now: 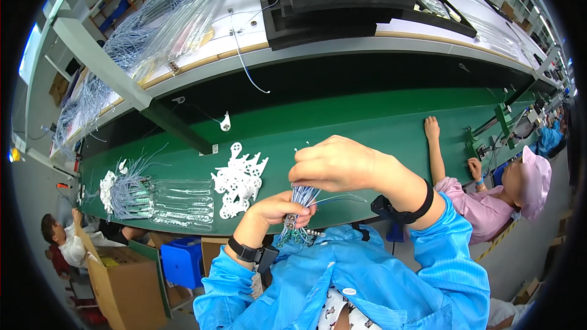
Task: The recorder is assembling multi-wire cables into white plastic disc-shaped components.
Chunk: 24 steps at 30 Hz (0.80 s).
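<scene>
wire bundle (301, 198) | thin blue-grey strands, small connector at bottom | upright | above green bench edge

Both hands — left hand (278, 208), right hand (333, 164) — grip a wire bundle (301, 198).

The wires (302, 195) look plastic-coated, thin and slightly glossy, pale blue-grey; the small board (292, 233) under them is matt green with dull metal spots. The belt (367, 128) is smooth matt green, rubbery-looking. The white parts (238, 180) look like hard, smooth plastic. The clear bags (183, 201) are glossy film. The sleeves (452, 256) are smooth, faintly shiny blue cloth. The trays (342, 0) look like matt black foam. The box (125, 287) is rough brown cardboard. The wrist straps (244, 250) are matt black.
</scene>
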### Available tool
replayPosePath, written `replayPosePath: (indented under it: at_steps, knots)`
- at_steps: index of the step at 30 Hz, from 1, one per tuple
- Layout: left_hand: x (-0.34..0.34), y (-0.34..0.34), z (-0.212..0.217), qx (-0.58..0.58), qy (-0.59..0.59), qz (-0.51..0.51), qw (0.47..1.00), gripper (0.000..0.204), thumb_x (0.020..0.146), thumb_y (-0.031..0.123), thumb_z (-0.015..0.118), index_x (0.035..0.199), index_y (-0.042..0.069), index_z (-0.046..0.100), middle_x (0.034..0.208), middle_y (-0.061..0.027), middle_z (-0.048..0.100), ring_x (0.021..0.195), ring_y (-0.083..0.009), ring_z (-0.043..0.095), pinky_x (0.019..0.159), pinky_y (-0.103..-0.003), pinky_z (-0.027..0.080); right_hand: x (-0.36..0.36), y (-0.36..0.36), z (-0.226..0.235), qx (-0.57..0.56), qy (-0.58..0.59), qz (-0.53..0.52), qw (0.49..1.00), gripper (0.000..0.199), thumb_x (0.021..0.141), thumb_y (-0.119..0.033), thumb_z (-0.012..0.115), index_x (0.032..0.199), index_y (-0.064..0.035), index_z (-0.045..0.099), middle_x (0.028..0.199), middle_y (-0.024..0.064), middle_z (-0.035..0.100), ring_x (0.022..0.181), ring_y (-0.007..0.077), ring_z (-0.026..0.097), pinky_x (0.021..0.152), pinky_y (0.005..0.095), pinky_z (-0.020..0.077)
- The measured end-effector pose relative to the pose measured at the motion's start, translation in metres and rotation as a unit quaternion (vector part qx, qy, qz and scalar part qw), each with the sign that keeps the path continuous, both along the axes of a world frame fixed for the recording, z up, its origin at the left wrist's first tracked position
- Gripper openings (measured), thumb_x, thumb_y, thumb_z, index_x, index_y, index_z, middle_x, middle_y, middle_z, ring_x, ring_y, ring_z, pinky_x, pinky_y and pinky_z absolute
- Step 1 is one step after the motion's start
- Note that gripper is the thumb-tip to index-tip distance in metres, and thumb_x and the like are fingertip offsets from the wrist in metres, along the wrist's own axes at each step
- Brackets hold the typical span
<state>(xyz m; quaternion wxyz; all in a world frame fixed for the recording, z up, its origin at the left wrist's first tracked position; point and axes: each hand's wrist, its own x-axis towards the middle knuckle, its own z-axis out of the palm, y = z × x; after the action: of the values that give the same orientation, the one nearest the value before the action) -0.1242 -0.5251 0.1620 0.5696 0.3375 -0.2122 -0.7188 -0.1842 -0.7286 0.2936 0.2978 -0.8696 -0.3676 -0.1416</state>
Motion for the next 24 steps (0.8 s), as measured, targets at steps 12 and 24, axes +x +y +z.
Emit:
replayPosePath:
  at_steps: [12, 24]
  knots:
    - [0.002, 0.024, 0.001, 0.066, 0.001, 0.011, 0.998, 0.013, 0.078, 0.006, 0.059, 0.090, 0.001, 0.056, 0.067, -0.0041, 0.052, 0.056, -0.0132, 0.051, 0.051, -0.025, 0.040, -0.015, -0.052, -0.057, -0.205, 0.167, -0.156, 0.952, 0.063, 0.066, -0.011, 0.065, 0.127, -0.0066, 0.050, 0.123, 0.0186, 0.048, 0.114, 0.0371, 0.044, 0.095, 0.0457, 0.0378]
    - [0.008, 0.027, 0.001, 0.101, -0.158, -0.167, 0.968, 0.017, 0.081, 0.009, 0.052, 0.095, -0.002, 0.054, 0.070, -0.0040, 0.054, 0.064, -0.0118, 0.054, 0.058, -0.026, 0.044, -0.023, 0.032, -0.100, -0.111, 0.393, 0.005, 0.913, 0.046, 0.076, -0.015, 0.066, 0.117, -0.0013, 0.050, 0.085, 0.0110, 0.065, 0.079, 0.0291, 0.063, 0.075, 0.0384, 0.0502]
